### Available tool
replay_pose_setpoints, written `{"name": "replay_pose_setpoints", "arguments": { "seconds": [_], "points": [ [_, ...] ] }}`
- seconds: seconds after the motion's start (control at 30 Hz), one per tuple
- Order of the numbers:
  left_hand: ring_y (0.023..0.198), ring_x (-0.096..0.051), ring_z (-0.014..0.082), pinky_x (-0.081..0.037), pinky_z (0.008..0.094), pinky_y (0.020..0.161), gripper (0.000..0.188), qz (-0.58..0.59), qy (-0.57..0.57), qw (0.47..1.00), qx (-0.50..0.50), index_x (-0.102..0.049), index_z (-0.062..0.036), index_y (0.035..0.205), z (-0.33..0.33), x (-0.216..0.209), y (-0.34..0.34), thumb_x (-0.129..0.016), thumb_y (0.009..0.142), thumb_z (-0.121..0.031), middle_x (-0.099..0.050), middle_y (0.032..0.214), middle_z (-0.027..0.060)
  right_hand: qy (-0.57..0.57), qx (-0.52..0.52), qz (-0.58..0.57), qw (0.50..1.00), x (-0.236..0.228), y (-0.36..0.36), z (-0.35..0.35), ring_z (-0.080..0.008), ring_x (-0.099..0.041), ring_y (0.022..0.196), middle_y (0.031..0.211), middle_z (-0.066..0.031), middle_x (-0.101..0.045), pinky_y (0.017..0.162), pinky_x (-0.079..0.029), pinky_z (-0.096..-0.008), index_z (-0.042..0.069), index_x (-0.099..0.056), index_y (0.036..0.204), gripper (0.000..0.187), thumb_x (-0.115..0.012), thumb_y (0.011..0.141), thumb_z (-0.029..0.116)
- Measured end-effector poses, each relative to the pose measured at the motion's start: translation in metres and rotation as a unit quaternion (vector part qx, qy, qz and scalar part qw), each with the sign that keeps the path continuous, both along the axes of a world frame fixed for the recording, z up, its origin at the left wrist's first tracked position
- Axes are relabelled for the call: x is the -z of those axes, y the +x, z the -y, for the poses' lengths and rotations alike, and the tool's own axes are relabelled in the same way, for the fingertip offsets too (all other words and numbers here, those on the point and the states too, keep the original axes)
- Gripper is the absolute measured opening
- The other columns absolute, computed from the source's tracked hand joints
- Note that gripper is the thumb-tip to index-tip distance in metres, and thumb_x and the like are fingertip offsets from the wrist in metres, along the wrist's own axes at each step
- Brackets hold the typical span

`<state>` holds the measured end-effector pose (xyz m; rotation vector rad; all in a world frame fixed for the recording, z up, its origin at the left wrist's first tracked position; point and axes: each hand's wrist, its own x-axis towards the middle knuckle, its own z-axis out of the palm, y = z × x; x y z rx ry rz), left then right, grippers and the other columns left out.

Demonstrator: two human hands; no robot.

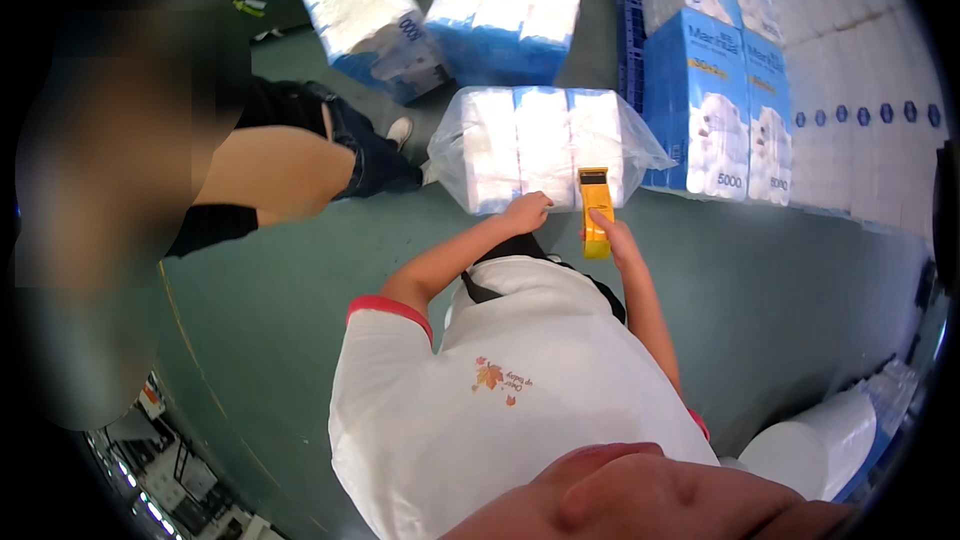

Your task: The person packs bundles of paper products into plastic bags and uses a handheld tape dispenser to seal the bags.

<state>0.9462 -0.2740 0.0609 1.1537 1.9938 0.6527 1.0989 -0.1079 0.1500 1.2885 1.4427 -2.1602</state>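
Note:
In front of me lies a clear plastic bag (450,145), its loose ends spreading left and right, around white tissue packs (541,135) in three columns. My left hand (522,212) is closed at the bag's near edge, fingers curled on the film. My right hand (619,239) grips a yellow tape dispenser (597,215) with a dark far end. The dispenser reaches over the near right part of the bag; the fingers beneath it are mostly hidden.
Two blue-and-white tissue bundles (503,15) (375,25) stand beyond the bag. Tall stacks of blue packs (715,105) rise at the right, beside a blue pallet (629,25). Another person (270,165) is close on my left. White rolls (815,445) lie at lower right.

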Motion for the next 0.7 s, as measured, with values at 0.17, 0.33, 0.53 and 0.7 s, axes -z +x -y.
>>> {"name": "replay_pose_setpoints", "arguments": {
  "seconds": [0.17,0.33,0.53,0.7],
  "points": [
    [0.121,-0.038,0.0332,-0.031,0.0395,0.101,0.047,-0.104,0.095,0.974,0.177,-0.046,0.0020,0.122,-0.054,0.051,0.019,-0.052,0.079,-0.018,-0.043,0.129,0.0196,0.012,-0.003,0.010,1.000,-0.017,-0.004,-0.004,-0.0166,-0.063,0.071,0.080,-0.0102,-0.064,0.065,-0.049,-0.0275,-0.001,-0.059,0.098,0.044,-0.060,0.082,0.040],
    [0.134,-0.019,0.0303,-0.013,0.0417,0.109,0.059,-0.253,0.053,0.952,0.166,-0.034,-0.0002,0.133,-0.094,0.067,0.013,-0.046,0.084,-0.030,-0.030,0.141,0.0147,0.011,0.021,0.012,1.000,-0.040,-0.016,-0.009,-0.0164,-0.063,0.073,0.080,-0.0103,-0.064,0.067,-0.049,-0.0272,-0.002,-0.059,0.098,0.047,-0.061,0.081,0.041],
    [0.135,-0.017,0.0293,-0.010,0.0450,0.109,0.057,-0.255,0.152,0.955,0.021,-0.033,-0.0107,0.137,-0.139,0.074,-0.018,-0.045,0.086,-0.033,-0.019,0.146,0.0145,0.001,0.036,0.032,0.999,-0.063,-0.020,-0.011,-0.0161,-0.062,0.073,0.079,-0.0098,-0.065,0.070,-0.047,-0.0264,-0.002,-0.059,0.098,0.050,-0.062,0.080,0.045],
    [0.137,-0.011,0.0258,-0.009,0.0449,0.109,0.065,-0.299,0.024,0.954,-0.009,-0.026,-0.0141,0.140,-0.202,0.078,-0.044,-0.048,0.084,-0.040,-0.017,0.147,0.0124,0.003,0.045,0.030,0.999,-0.077,-0.025,-0.013,-0.0154,-0.062,0.072,0.078,-0.0091,-0.064,0.069,-0.047,-0.0264,-0.002,-0.060,0.098,0.051,-0.062,0.079,0.045]
  ]
}}
